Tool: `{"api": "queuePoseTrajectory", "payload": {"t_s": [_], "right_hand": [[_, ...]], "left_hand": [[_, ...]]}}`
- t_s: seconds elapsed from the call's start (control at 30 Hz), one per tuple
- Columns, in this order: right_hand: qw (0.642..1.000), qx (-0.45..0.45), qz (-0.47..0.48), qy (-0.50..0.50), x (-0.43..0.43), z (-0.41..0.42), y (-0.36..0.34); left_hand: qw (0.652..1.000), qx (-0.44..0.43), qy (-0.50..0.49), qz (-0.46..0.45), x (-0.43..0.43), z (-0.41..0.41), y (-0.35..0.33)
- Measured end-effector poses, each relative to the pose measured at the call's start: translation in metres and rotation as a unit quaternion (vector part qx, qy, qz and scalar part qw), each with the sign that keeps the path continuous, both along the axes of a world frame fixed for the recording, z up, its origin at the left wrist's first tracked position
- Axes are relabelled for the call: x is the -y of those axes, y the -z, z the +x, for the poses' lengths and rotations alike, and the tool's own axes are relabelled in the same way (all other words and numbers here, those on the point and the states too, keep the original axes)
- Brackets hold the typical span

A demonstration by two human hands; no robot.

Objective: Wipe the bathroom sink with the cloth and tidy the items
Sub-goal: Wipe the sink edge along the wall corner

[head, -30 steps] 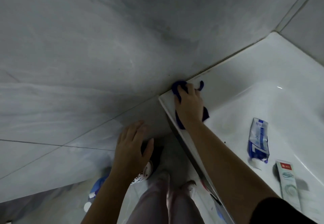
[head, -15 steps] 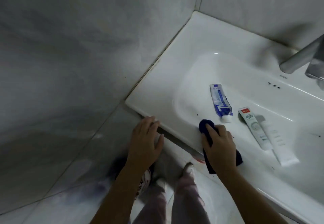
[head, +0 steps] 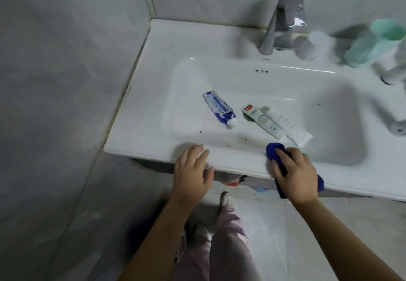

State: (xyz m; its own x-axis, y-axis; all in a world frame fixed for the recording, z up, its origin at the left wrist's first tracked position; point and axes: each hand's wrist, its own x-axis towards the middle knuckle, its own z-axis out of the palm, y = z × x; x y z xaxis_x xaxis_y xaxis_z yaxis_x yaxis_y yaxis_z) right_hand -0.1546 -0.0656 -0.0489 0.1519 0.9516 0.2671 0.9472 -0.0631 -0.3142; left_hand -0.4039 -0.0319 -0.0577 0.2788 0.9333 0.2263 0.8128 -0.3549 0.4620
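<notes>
Right hand [head: 295, 171], pressing cloth [head: 272, 150] flat, now working sink [head: 136, 127] front rim, having left far corner. Left hand [head: 193, 171] bracing rim, fingers spread, empty. Tubes [head: 219, 109] remaining in basin; tidying outstanding.

Both bare forearms are reaching up into view from 6 o'clock, the left from about 7 o'clock and the right from about 5 o'clock. Left hand [head: 193, 171] is lying palm down, fingers [head: 195, 152] loosely spread and pointing toward 12 o'clock, thumb angling out toward 2 o'clock; it is gripping nothing, only the fingertips resting forward. Right hand [head: 295, 173] is pressing palm down, knuckles up, fingers curling forward toward 11 o'clock and closing over what lies beneath the palm. Both wrists are running roughly straight with the forearms. The legs and feet are showing blurred below, between the two arms.
</notes>
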Motion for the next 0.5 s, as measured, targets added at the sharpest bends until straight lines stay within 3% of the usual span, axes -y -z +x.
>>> {"api": "queuePoseTrajectory", "payload": {"t_s": [0.13,0.3,0.37,0.5], "right_hand": [[0.996,-0.009,0.032,0.079,0.003,-0.009,0.009],[0.999,0.008,0.016,-0.032,0.005,-0.016,0.013],[0.999,0.017,0.017,0.027,0.025,0.027,0.013],[0.968,0.0,0.022,0.249,0.066,0.112,0.008]], "left_hand": [[0.996,-0.029,0.08,-0.011,0.003,0.036,0.001],[0.99,-0.064,0.126,-0.001,0.006,0.062,0.005],[0.988,-0.063,0.141,-0.009,0.005,0.078,0.004],[0.979,-0.065,0.193,-0.017,0.012,0.118,0.003]]}}
